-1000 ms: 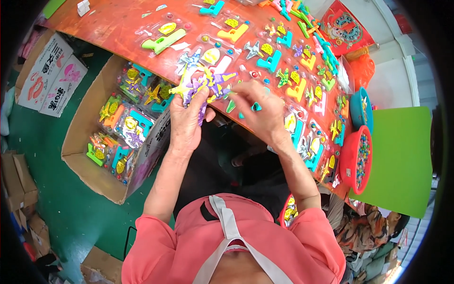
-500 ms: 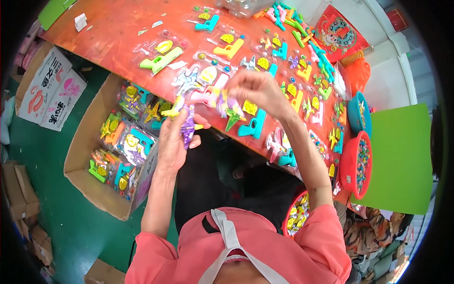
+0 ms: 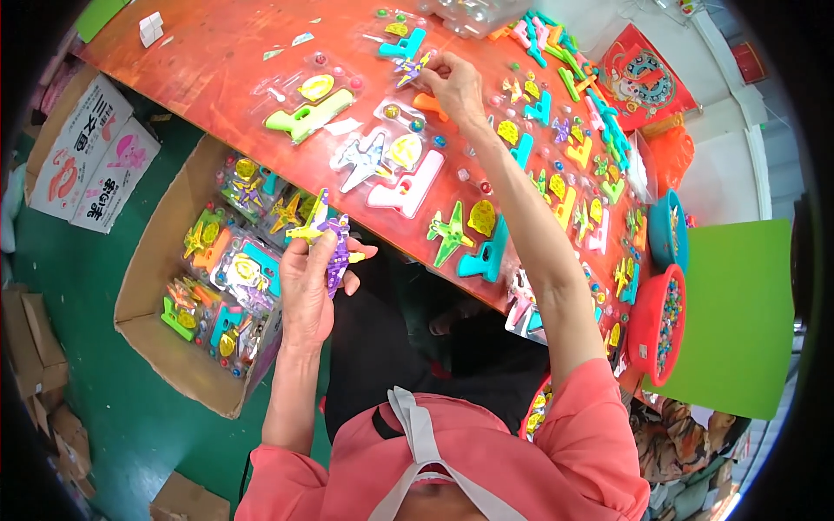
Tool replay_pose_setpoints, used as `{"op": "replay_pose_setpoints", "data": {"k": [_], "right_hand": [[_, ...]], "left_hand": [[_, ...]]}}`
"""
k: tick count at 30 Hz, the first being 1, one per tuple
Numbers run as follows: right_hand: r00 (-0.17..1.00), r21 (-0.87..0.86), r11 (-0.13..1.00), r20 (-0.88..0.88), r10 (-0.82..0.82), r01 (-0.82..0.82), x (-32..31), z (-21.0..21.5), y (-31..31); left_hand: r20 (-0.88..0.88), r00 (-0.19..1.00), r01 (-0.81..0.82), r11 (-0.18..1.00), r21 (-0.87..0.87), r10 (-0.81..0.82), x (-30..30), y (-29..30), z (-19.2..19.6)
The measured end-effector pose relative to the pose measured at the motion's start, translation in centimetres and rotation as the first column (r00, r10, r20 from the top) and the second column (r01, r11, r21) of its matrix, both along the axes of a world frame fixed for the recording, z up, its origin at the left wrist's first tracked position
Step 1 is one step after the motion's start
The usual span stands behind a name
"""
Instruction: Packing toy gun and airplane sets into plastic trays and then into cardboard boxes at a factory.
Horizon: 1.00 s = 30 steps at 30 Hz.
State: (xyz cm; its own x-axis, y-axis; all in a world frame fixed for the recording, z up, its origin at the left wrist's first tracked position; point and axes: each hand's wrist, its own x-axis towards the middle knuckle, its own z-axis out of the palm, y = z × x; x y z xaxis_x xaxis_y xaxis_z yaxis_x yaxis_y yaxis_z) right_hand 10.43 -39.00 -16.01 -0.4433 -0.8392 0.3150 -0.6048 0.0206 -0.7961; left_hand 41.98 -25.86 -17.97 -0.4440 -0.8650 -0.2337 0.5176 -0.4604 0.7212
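Note:
My left hand (image 3: 311,282) is closed around several small purple-and-yellow toy planes (image 3: 337,252), held in front of the table's edge. Farther off, my right hand (image 3: 458,89) pinches another purple toy plane (image 3: 411,69) over a clear tray with an orange toy gun (image 3: 430,106), partly hidden by my fingers. Closer to me lie a silver toy plane (image 3: 363,161) and a pink toy gun (image 3: 407,185) in one clear tray. Beside them sit a green toy plane (image 3: 449,233) and a teal toy gun (image 3: 485,252).
A cardboard box (image 3: 143,300) of packed toy sets stands left of the red table (image 3: 208,65). Rows of filled trays run along the right. Loose toy guns (image 3: 565,65) pile up at the back. A red basin (image 3: 644,334) of small balls and a teal basin (image 3: 664,227) stand at right.
My right hand has moved away from my left hand, up and outward over the table, carrying one toy plane. My left hand stays almost in place with the other planes.

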Motion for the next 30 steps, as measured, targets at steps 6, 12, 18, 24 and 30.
{"op": "replay_pose_setpoints", "data": {"k": [6,12,18,24,30], "right_hand": [[0.827,0.049,0.999,-0.561,0.044,-0.02,-0.3,-0.4,0.5],[0.683,0.07,0.98,-0.708,0.179,-0.184,-0.8,-0.4,0.6],[0.749,0.183,0.957,-0.595,0.291,-0.226,0.7,3.0,1.8],[0.762,0.021,0.781,-0.204,0.614,-0.624,8.4,8.2,7.9],[0.475,0.255,0.654,-0.511,0.716,-0.712,13.1,9.1,11.1]], "left_hand": [[0.083,0.996,0.029,0.999,-0.037,-0.026,0.2,-0.5,0.4],[0.025,0.995,0.095,0.994,-0.062,-0.094,-0.8,-0.4,0.3],[0.073,0.989,0.137,0.988,-0.071,-0.132,-1.2,-0.6,1.5],[0.151,0.966,0.232,0.962,-0.146,-0.21,-1.4,-1.3,2.2],[0.431,0.891,0.306,0.888,-0.342,-0.141,-1.2,-0.9,2.1]]}}
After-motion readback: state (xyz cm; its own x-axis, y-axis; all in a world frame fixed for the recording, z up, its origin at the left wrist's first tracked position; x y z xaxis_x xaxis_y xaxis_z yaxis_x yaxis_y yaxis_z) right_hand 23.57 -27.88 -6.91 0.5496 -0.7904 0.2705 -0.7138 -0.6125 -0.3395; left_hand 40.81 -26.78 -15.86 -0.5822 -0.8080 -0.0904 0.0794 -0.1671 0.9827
